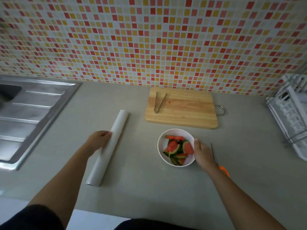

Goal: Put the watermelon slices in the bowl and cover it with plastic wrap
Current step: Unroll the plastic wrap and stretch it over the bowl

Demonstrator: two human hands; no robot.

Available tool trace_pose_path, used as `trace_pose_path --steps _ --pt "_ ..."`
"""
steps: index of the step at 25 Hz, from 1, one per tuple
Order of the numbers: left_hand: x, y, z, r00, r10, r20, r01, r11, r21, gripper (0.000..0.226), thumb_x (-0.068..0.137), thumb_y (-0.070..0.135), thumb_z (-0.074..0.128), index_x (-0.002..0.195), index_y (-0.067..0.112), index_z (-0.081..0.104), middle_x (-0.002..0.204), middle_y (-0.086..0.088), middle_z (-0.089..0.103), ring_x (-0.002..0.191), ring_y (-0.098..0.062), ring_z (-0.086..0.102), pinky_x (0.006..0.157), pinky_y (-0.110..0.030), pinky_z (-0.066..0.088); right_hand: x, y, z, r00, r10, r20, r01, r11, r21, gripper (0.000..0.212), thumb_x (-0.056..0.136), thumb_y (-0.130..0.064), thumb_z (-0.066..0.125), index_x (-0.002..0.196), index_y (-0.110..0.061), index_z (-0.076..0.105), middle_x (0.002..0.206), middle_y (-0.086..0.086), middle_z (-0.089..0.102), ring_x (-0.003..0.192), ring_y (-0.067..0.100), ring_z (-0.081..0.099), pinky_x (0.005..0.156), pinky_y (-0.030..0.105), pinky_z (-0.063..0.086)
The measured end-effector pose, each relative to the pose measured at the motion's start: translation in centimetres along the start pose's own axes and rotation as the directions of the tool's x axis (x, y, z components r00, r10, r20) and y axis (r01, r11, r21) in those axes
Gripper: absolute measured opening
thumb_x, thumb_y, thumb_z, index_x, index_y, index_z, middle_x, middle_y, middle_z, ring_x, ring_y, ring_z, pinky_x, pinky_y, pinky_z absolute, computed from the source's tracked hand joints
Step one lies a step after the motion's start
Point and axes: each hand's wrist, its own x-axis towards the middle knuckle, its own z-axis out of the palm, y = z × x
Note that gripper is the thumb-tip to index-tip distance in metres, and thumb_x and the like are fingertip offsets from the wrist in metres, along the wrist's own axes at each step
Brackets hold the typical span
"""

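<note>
Now, left hand (99,140) grips roll (118,125), right hand (203,153) bowl (161,144)

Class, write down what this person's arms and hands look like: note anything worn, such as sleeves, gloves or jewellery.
The left hand and right hand are bare: no gloves, and no rings, watch or bracelet show. The left forearm and right forearm are uncovered. A short black sleeve covers the left upper arm at the frame's bottom edge; no sleeve shows on the right.

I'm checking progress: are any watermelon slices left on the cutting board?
No, the cutting board holds only the tongs, while the watermelon slices lie in the bowl.
</note>
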Motion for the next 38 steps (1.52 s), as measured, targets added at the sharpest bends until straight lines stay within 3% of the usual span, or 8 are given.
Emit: trace_pose_path --steps 6,10,15,18,21,29,34,38 --pt "0.1 1.6 0.7 0.993 0.069 0.096 -0.085 0.98 0.178 0.051 0.094 0.043 0.049 0.097 -0.006 0.063 0.091 -0.014 0.062 0.083 -0.026 0.057 0.076 -0.034 0.043 0.0 0.3 -0.3 1.0 0.01 0.02 -0.01 0.999 -0.034 0.047 0.097 -0.043 0.025 0.096 -0.014 0.062 0.105 0.017 0.064 0.108 0.033 0.056 0.079 0.031 0.036" --pt "-2.7 5.2 0.9 0.956 0.206 0.211 -0.108 0.91 -0.4 0.028 0.097 0.03 0.051 0.098 0.007 0.067 0.09 -0.006 0.068 0.086 -0.021 0.062 0.075 -0.031 0.052 -0.2 -0.7 -2.0 0.967 -0.252 -0.048 0.245 0.962 -0.123 0.046 0.097 -0.038 0.032 0.135 -0.016 0.045 0.139 0.006 0.048 0.131 0.025 0.04 0.107 0.034 0.028" --pt "-6.5 15.5 3.7 0.836 0.501 0.223 -0.266 0.726 -0.634 0.027 0.097 0.029 0.05 0.11 0.012 0.067 0.094 -0.002 0.073 0.086 -0.016 0.069 0.068 -0.026 0.055 0.7 -10.2 -4.9 0.887 -0.44 -0.14 0.457 0.88 0.128 0.026 0.093 -0.028 0.05 0.113 -0.017 0.064 0.111 -0.003 0.065 0.095 0.004 0.059 0.083 0.011 0.042" --pt "-8.1 18.5 5.2 0.785 0.582 0.211 -0.301 0.657 -0.691 0.028 0.097 0.028 0.049 0.112 0.011 0.066 0.091 0.002 0.073 0.086 -0.013 0.068 0.068 -0.023 0.054 0.6 -15.3 -7.1 0.916 -0.391 -0.095 0.397 0.838 0.375 0.018 0.09 -0.041 0.052 0.097 -0.032 0.065 0.098 -0.012 0.068 0.081 0.003 0.066 0.079 0.02 0.051" --pt "-9.1 19.5 6.1 0.75 0.636 0.183 -0.34 0.607 -0.718 0.024 0.096 0.029 0.051 0.108 0.018 0.069 0.093 0.003 0.073 0.089 -0.013 0.069 0.07 -0.023 0.054 -0.3 -16.8 -8.5 0.915 -0.396 -0.082 0.393 0.824 0.409 0.009 0.084 -0.045 0.06 0.085 -0.037 0.065 0.09 -0.009 0.07 0.073 0.005 0.069 0.07 0.021 0.055" --pt "-11.0 20.5 7.5 0.723 0.682 0.113 -0.444 0.582 -0.681 0.025 0.096 0.033 0.05 0.114 0.026 0.065 0.103 0.003 0.069 0.098 -0.018 0.066 0.082 -0.035 0.057 -1.0 -15.6 -9.1 0.929 -0.352 -0.109 0.354 0.768 0.534 0.004 0.081 -0.02 0.069 0.077 -0.02 0.069 0.076 0.0 0.072 0.075 0.011 0.07 0.065 0.019 0.052" --pt "-12.4 22.1 8.5 0.811 0.584 0.031 -0.401 0.594 -0.697 0.028 0.098 0.033 0.044 0.106 0.016 0.065 0.11 -0.02 0.062 0.095 -0.026 0.061 0.088 -0.048 0.05 -0.8 -15.9 -9.5 0.941 -0.328 -0.084 0.316 0.765 0.561 0.011 0.084 -0.019 0.065 0.074 -0.023 0.068 0.068 -0.007 0.071 0.073 0.006 0.068 0.068 0.021 0.051" --pt "-13.9 22.6 9.7 0.805 0.539 -0.248 -0.579 0.624 -0.525 0.034 0.095 0.048 0.041 0.089 0.026 0.066 0.079 0.0 0.065 0.071 -0.007 0.061 0.062 -0.024 0.049 -1.0 -16.0 -8.8 0.947 -0.259 -0.191 0.321 0.778 0.54 0.015 0.085 -0.021 0.06 0.071 -0.022 0.064 0.066 -0.005 0.067 0.073 0.014 0.065 0.077 0.034 0.054"
